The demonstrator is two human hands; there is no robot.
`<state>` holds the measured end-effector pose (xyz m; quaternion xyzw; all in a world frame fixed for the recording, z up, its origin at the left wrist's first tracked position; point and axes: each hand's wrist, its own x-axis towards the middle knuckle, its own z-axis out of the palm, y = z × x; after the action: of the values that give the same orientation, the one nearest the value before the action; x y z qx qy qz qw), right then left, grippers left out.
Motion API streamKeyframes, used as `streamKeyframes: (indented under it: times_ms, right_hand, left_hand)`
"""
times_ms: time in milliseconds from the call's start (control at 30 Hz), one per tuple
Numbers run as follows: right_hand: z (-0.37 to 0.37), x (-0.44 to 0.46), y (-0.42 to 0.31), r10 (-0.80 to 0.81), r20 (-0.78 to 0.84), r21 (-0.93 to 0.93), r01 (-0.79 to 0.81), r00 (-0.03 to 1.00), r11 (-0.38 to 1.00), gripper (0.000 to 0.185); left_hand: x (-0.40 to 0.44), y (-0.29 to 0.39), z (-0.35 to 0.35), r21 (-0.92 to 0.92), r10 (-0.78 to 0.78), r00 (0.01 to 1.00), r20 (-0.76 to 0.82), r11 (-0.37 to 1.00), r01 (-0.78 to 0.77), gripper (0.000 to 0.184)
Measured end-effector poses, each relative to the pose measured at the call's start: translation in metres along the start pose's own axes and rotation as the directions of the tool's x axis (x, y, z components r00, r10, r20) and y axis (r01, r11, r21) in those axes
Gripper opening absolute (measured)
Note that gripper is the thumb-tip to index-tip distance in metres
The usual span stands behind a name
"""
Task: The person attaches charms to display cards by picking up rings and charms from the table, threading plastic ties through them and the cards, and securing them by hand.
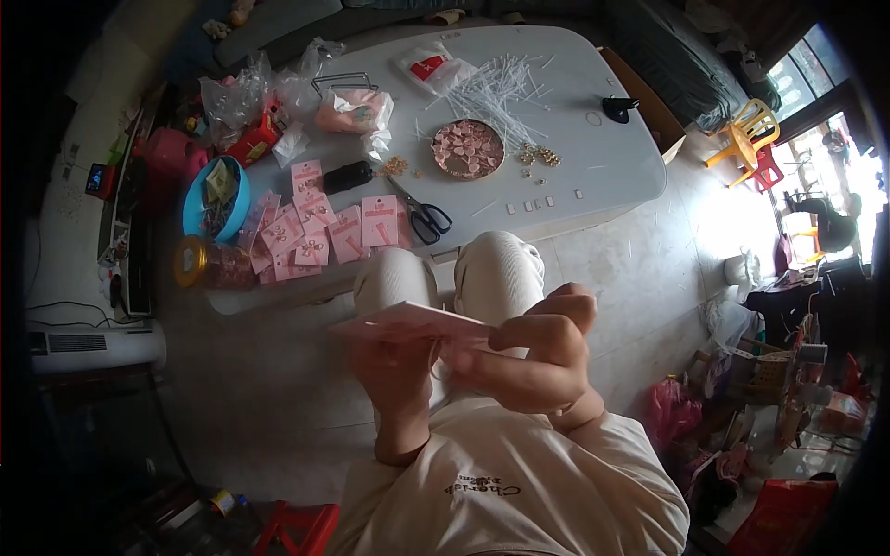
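A thin pink card [417,320] is held nearly edge-on above my lap. My left hand [394,371] grips it from below on its left part, with the fingertips partly hidden. Curled fingers of my right hand [547,357] close on its right end; whether a small piece is also pinched there, I cannot make out. Beyond my knees, several finished-looking pink cards [379,221] with small ornaments lie overlapping near the table's edge. Black-handled scissors [428,222] rest beside them.
On the grey table [575,167] are a round tray of pink pieces [468,149], gold beads [540,156], clear plastic strips [501,93], a blue bowl [193,208] and a gold-lidded jar [192,262]. A red stool [297,528] stands at lower left.
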<state>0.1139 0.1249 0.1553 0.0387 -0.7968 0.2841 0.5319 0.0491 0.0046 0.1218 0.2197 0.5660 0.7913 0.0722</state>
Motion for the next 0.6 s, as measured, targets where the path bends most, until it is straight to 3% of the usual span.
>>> streamKeyframes:
  times_ms: [33,100,167,200,333,367,500,533,600]
  right_hand:
    - [-0.001,0.0,0.001,0.0,-0.002,0.001,0.0,1.0,1.0,0.016]
    - [-0.008,0.002,0.006,0.214,-0.004,0.295,-0.203,0.977,0.934,0.016]
    - [-0.013,0.003,0.01,0.41,0.056,0.553,-0.37,0.91,0.746,0.016]
    - [-0.011,0.004,0.011,0.41,0.052,0.552,-0.369,0.91,0.748,0.016]
    - [0.006,0.001,0.016,0.111,0.352,0.615,-0.319,0.929,0.721,0.004]
    - [0.007,-0.001,0.017,0.112,0.354,0.616,-0.322,0.928,0.719,0.004]
    - [0.007,-0.007,0.02,0.128,0.168,0.579,-0.203,0.977,0.79,0.006]
    - [0.009,-0.009,0.02,0.132,0.168,0.58,-0.206,0.977,0.788,0.006]
    - [0.013,-0.011,0.018,0.26,0.036,0.623,-0.225,0.965,0.749,0.008]
  left_hand:
    - [0.002,0.0,-0.001,0.002,0.001,1.0,0.0,1.0,-0.001,0.023]
    - [0.006,-0.003,-0.003,-0.455,-0.068,0.984,0.167,0.88,0.138,0.023]
    - [0.009,-0.006,-0.004,-0.777,-0.052,0.937,0.344,0.545,0.315,0.024]
    - [0.009,-0.007,-0.004,-0.775,-0.051,0.936,0.349,0.545,0.319,0.024]
    - [0.007,-0.014,-0.001,-0.83,0.046,0.9,0.433,0.411,0.377,0.027]
    - [0.007,-0.017,-0.002,-0.83,0.043,0.902,0.43,0.413,0.376,0.027]
    - [0.016,-0.028,-0.004,-0.762,0.206,0.747,0.632,0.343,0.55,0.022]
    - [0.017,-0.028,-0.004,-0.76,0.201,0.748,0.633,0.344,0.551,0.022]
    - [0.016,-0.029,0.001,-0.74,0.245,0.712,0.658,0.387,0.55,0.021]
